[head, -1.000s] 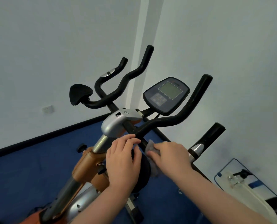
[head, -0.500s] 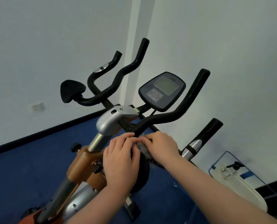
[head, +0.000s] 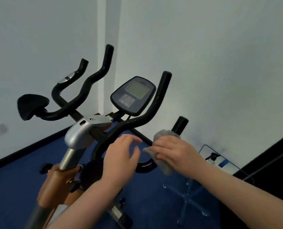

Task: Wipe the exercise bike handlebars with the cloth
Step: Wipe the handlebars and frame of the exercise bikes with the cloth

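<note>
- The right hand (head: 175,152) presses a grey cloth (head: 164,142) around the near-right grip of the black handlebars (head: 134,123); its fingers are together and curled over the cloth, clamping it against the bar.
- The cloth bunches above the knuckles and hangs down below the palm; the black tip of that grip (head: 181,123) sticks out just beyond it.
- The left hand (head: 121,156) sits just left of the right hand, over the curved lower part of the bar, fingers loosely spread and slightly bent; whether they touch the bar cannot be told.
- The two hands are close but apart, with a gap of blue floor (head: 13,187) showing between them.
- The console (head: 132,95) with its grey screen stands at the centre of the bars, beyond the hands.
- A silver stem cap (head: 81,131) tops the post to the left of the hands, with an orange frame (head: 55,184) below it.
- A black elbow pad (head: 32,105) sits at the far left end of the bars.
- White walls (head: 220,63) meet in a corner behind the bike.
</note>
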`<state>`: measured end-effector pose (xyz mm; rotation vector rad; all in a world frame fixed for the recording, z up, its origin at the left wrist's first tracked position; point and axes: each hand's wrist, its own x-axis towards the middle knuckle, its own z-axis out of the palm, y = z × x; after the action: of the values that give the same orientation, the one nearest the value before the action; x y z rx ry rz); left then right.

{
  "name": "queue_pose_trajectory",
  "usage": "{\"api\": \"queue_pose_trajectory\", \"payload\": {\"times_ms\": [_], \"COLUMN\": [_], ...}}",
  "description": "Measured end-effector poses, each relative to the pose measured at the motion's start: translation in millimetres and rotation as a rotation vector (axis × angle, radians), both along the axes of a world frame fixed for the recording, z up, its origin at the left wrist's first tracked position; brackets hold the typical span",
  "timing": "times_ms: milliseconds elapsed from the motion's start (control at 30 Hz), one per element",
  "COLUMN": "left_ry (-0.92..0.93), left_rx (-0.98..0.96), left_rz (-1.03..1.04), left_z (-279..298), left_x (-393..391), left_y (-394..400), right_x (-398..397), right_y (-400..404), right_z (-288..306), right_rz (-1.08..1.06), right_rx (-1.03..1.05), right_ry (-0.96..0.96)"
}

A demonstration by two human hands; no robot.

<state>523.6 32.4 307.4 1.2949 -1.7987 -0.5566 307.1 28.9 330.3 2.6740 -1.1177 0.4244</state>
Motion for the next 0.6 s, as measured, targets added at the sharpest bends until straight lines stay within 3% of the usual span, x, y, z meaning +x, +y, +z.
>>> {"api": "queue_pose_trajectory", "payload": {"times_ms": [133,200,267,333,467,600], "left_ry": [-0.304,-0.302,-0.288,-0.289,-0.293,-0.280], "left_rx": [0.066,0.049,0.027,0.025,0.051,0.037], "left_rz": [0.007,0.024,0.049,0.057,0.058,0.071], "left_z": [-5.8,-10.0,-11.1,-10.8,-10.0,-9.0], "left_x": [-7.7,-6.0,-4.2,-4.1,-4.8,-5.1], "left_y": [-10.6,-9.3,-6.9,-5.3,-5.1,-3.8], "right_x": [-7.2,15.5,23.3,5.2,-27.6,14.8], "right_y": [0.2,17.7,30.5,19.3,-8.0,14.7], "right_z": [-10.4,-39.6,-57.3,-44.3,-6.5,-48.3], "right_rz": [-0.199,-0.237,-0.164,-0.104,-0.203,-0.321], "right_rx": [-0.096,-0.101,-0.100,-0.082,-0.177,-0.099], "right_ry": [-0.215,-0.314,-0.261,-0.189,-0.116,-0.425]}}
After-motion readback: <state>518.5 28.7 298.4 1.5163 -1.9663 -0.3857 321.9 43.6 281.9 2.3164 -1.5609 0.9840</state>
